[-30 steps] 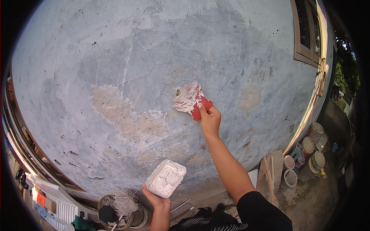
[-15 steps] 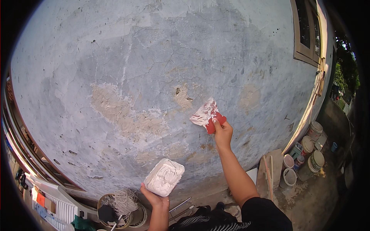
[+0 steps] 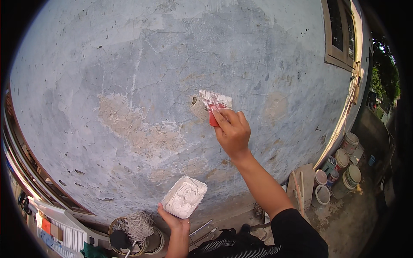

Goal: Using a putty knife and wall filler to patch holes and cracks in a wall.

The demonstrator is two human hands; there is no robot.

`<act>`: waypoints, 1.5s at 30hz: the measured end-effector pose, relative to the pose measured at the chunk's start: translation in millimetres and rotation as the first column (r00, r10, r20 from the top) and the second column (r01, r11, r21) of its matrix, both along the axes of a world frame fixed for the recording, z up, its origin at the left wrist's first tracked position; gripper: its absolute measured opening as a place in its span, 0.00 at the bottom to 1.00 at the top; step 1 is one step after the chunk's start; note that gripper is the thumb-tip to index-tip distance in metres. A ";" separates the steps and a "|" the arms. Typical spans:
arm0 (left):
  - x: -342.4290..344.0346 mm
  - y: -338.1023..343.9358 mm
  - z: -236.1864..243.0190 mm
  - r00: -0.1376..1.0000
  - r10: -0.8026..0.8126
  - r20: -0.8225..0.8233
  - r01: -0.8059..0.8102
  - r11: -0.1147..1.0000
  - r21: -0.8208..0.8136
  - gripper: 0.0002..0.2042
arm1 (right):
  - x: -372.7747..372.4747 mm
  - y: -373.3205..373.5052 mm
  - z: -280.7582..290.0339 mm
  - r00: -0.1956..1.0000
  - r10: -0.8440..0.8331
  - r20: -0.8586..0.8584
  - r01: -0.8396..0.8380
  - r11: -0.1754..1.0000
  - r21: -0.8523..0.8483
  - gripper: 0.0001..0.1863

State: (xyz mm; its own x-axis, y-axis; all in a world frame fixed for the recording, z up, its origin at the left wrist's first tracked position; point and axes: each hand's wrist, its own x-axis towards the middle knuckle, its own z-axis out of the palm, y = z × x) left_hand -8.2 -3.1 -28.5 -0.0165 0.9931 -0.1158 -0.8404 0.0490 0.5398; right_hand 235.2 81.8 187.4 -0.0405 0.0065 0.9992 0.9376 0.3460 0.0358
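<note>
In my right hand (image 3: pixel 234 131) is a red putty knife (image 3: pixel 214 117), its wide blade smeared with white filler and held up at the wall (image 3: pixel 172 64). The blade is beside a small beige patch (image 3: pixel 198 112) with a dark hole at its upper left; I cannot tell whether it touches the wall. My left hand (image 3: pixel 175 222) grips a rectangular tub (image 3: pixel 185 197) of white filler from below, lower down and in front of the wall. Larger beige patches (image 3: pixel 137 129) spread to the left of the knife.
A basket (image 3: pixel 116 228) of tangled pale string stands at lower left, near a white slatted plastic piece (image 3: pixel 64 234). Several paint buckets (image 3: pixel 352 176) and wooden strips (image 3: pixel 298 193) are at lower right. A wood-framed window (image 3: pixel 340 36) sits at upper right.
My right hand has moved up and left with the putty knife, turning the blade upward beside the small patch. The left hand and tub have hardly moved.
</note>
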 end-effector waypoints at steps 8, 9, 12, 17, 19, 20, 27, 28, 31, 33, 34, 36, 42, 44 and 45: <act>-7.4 -2.4 -5.7 0.999 0.047 -0.001 -0.047 0.998 -0.036 0.40 | -31.1 29.1 -68.9 0.996 0.002 0.088 0.019 0.971 -0.238 0.22; -8.9 -1.9 -6.8 0.999 0.049 0.003 -0.049 0.998 -0.036 0.40 | -31.8 28.2 -76.2 0.995 0.004 0.099 0.021 0.966 -0.257 0.22; -12.2 -2.3 -8.6 0.998 0.057 0.000 -0.057 0.998 -0.029 0.40 | -35.6 20.3 -96.1 0.991 0.039 0.124 -0.001 0.957 -0.290 0.16; -5.9 -9.0 13.0 0.998 0.063 0.020 -0.063 0.998 -0.013 0.37 | -29.6 -0.4 -118.6 0.982 0.124 0.145 -0.070 0.941 -0.331 0.16; -7.0 -8.3 8.5 0.998 0.066 0.007 -0.066 0.998 -0.020 0.37 | -24.4 -15.5 -122.1 0.972 0.178 0.155 -0.104 0.913 -0.395 0.19; -10.8 -0.7 -2.0 0.997 0.071 0.014 -0.071 0.997 0.001 0.38 | -22.8 -22.0 -121.7 0.970 0.186 0.155 -0.110 0.909 -0.402 0.19; -5.6 -2.5 7.3 0.994 0.109 0.019 -0.110 0.993 0.038 0.39 | 3.2 -61.6 -107.0 0.845 0.373 -0.383 -0.518 0.749 -0.414 0.12; -0.4 -5.0 16.3 0.992 0.122 0.015 -0.122 0.992 0.040 0.37 | 6.3 -67.9 -104.0 0.691 0.399 -0.603 -0.681 0.639 -0.358 0.09; 9.2 -8.8 33.0 0.994 0.107 0.001 -0.107 0.994 0.026 0.37 | 8.9 -78.8 -97.5 0.355 0.471 -0.807 -0.880 0.461 -0.118 0.07; 10.5 -10.7 36.3 0.994 0.109 -0.007 -0.109 0.994 0.030 0.37 | 7.8 -83.3 -99.7 0.318 0.458 -0.830 -0.905 0.406 -0.123 0.07; 11.8 -11.7 37.6 0.995 0.099 -0.010 -0.099 0.995 0.030 0.37 | 5.6 -86.0 -100.8 0.326 0.454 -0.829 -0.918 0.362 -0.162 0.07; 14.0 -13.1 36.5 0.996 0.092 -0.013 -0.091 0.995 0.027 0.36 | 2.4 -86.3 -107.1 0.425 0.468 -0.775 -0.894 0.349 -0.280 0.08; 20.2 -17.8 36.9 0.998 0.059 -0.027 -0.058 0.998 0.013 0.36 | -9.9 -86.5 -114.3 0.742 0.513 -0.432 -0.670 0.539 -0.511 0.12; 22.6 -20.5 41.9 0.997 0.062 -0.051 -0.062 0.998 -0.002 0.35 | -14.7 -84.1 -122.0 0.783 0.525 -0.333 -0.617 0.588 -0.523 0.13; 22.5 -20.4 40.2 0.997 0.063 -0.051 -0.064 0.998 -0.004 0.35 | -18.2 -84.1 -125.7 0.800 0.520 -0.301 -0.591 0.596 -0.543 0.14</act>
State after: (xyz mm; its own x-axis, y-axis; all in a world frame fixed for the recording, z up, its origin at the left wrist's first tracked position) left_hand 14.3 -23.5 11.6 -0.0854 0.9893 -0.1186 -0.8135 -0.0005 0.5816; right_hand 217.0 -2.3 61.8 -0.1390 0.5943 0.7922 0.5415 0.7153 -0.4416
